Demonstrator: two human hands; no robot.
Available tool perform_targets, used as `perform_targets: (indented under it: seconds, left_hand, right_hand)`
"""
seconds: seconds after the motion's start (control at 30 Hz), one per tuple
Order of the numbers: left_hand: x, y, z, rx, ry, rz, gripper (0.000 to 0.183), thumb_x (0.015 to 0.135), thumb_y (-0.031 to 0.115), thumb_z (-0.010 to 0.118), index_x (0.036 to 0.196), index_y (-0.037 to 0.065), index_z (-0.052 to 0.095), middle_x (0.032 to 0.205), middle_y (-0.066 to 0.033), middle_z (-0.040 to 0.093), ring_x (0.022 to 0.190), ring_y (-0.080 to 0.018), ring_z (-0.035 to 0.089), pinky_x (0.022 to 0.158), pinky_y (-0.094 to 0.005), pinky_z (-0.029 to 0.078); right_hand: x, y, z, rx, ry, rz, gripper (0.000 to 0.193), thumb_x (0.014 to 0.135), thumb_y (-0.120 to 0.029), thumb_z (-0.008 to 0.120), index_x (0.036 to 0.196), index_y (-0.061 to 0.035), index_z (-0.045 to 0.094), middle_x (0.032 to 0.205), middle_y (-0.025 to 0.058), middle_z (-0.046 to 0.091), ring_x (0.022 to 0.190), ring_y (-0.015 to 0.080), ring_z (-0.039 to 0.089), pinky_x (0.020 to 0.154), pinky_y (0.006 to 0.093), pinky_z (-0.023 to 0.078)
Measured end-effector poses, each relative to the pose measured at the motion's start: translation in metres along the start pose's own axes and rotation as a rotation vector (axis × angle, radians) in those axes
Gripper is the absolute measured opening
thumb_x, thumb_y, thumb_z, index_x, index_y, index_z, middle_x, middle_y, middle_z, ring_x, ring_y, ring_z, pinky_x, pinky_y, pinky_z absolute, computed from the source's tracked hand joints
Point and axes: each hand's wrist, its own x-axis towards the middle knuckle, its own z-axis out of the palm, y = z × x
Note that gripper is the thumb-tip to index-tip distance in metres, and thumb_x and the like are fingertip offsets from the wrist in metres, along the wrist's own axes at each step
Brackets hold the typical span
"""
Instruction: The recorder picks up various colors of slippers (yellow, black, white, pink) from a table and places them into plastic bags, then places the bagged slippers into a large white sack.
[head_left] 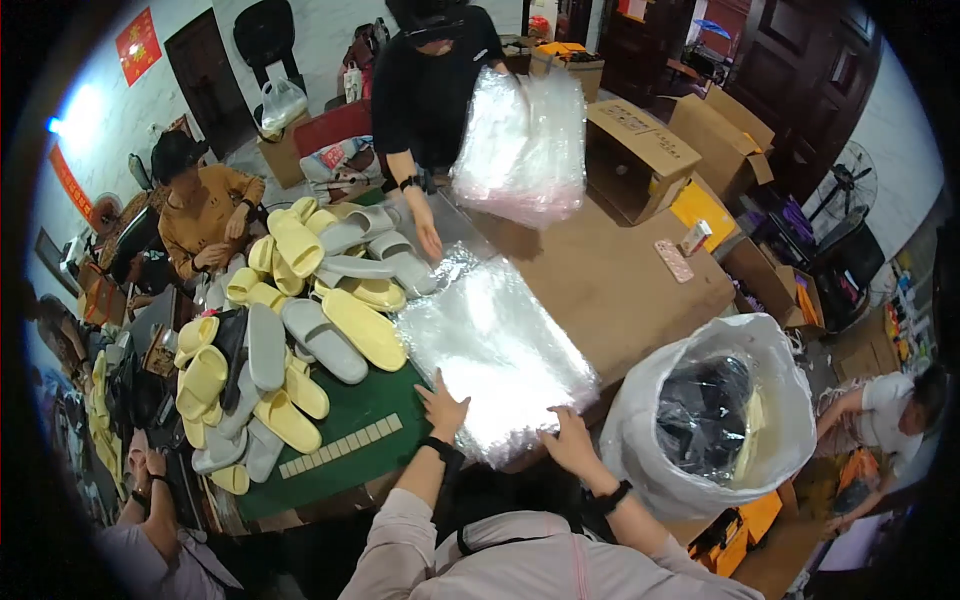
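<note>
A thick stack of clear plastic bags [495, 350] lies on the brown table [620, 290] in front of me. My left hand [440, 405] rests flat on the stack's near left edge, fingers apart. At the near right corner, the fingers of my right hand [568, 440] curl onto the stack's edge. Both wrists wear dark bands. Across the table a person in black lifts another bundle of clear bags [520, 140] and rests a hand [430, 235] by the far end of my stack.
A heap of yellow and grey slippers [300, 320] covers a green mat [350, 420] to the left, with a row of cream tiles [340, 445]. A big white sack [715, 420] stands at my right. Open cardboard boxes [640, 150] and a pink phone [673, 260] lie beyond. Other people sit around.
</note>
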Motion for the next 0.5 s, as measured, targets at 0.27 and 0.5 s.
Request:
perform_targets:
  seconds: [0.27, 0.5]
  left_hand:
    - [0.009, -0.015, 0.029, -0.419, 0.177, -0.036, 0.109, 0.068, 0.020, 0.077, 0.143, 0.004, -0.001, 0.143, -0.0272, 0.018, 0.129, -0.0408, 0.027, 0.104, -0.0474, 0.029]
    - [0.030, -0.005, 0.001, -0.819, -0.266, -0.348, 0.094, 0.075, 0.025, 0.073, 0.141, 0.002, 0.010, 0.139, -0.0269, 0.025, 0.125, -0.0384, 0.033, 0.100, -0.0458, 0.035]
  right_hand:
    - [0.124, 0.020, 0.053, -0.379, 0.131, 0.303, 0.067, 0.080, -0.032, 0.060, 0.137, -0.0122, 0.033, 0.150, 0.0129, 0.015, 0.133, 0.0401, 0.020, 0.103, 0.0611, 0.017]
    - [0.169, 0.093, 0.028, -0.284, 0.370, 0.161, 0.072, 0.076, -0.032, 0.064, 0.135, -0.0055, 0.034, 0.139, 0.0212, 0.034, 0.129, 0.0377, 0.031, 0.103, 0.0511, 0.026]
